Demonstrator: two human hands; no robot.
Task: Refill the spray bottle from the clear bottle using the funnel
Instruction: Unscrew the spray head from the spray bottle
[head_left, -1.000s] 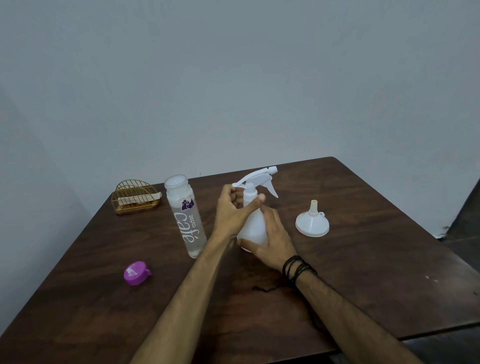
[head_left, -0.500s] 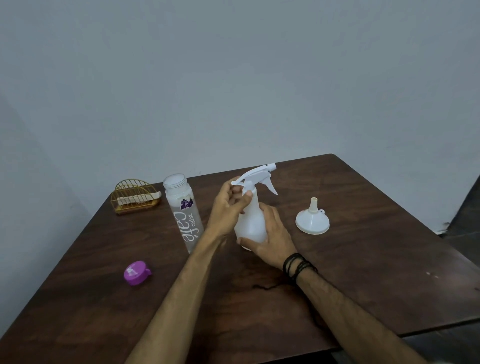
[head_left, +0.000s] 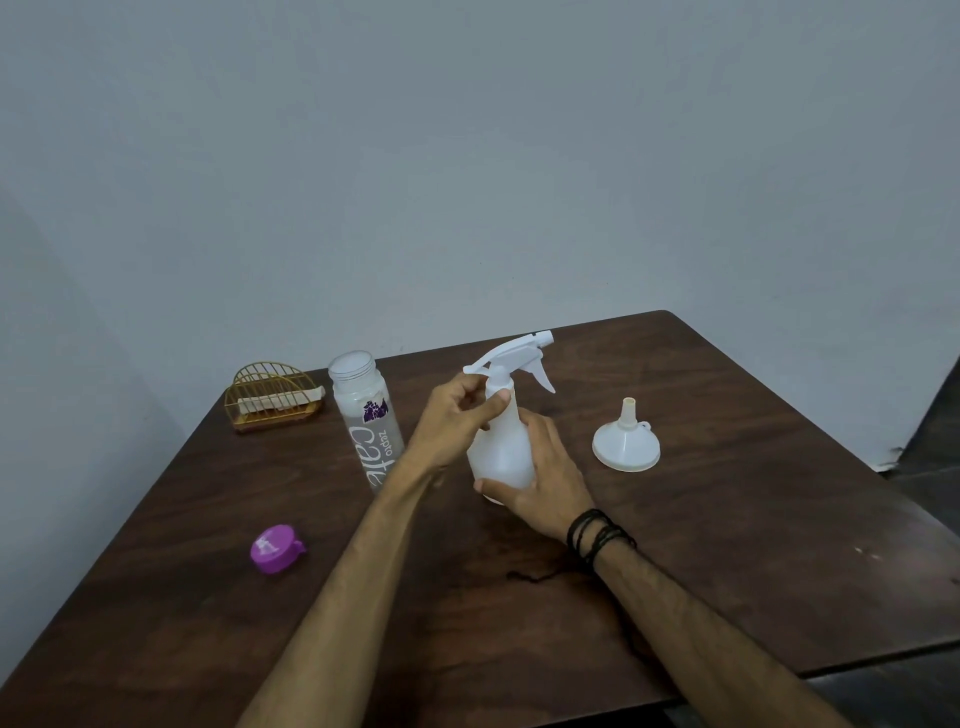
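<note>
— While the spray bottle stands near the middle of the table, which way does it point?

— Its long axis runs upright, leaning a touch toward 1 o'clock. The white trigger head is on top, nozzle aimed toward 2 o'clock, trigger lever hanging below it on that side.

— And the hands?

— The left hand has fingers and thumb curled round the neck just under the head. The right hand wraps the lower body, thumb across the near side, fingers round the far side. Dark cords circle that wrist.

— Where is the clear bottle?

— Upright at 9 o'clock from the spray bottle, just beside the left wrist, mouth uncapped. Its long axis is vertical. White lettering runs down the side: a large word that looks like "cafe", with a smaller word beside it I cannot read surely, under a small purple mark.

— The funnel?

— At 3 o'clock from the spray bottle, apart from it, resting wide mouth down with the spout pointing straight up.

— Anything else?

— 1 purple cap at 8 o'clock, well apart, with a pale mark too small to read. 1 gold wire holder sits at 10 o'clock near the far left edge.

— Open room?

— Bare wood lies between the funnel and the right edge, and across the near part toward 5 o'clock. The far edge runs close behind the spray head; a wall stands beyond.
</note>
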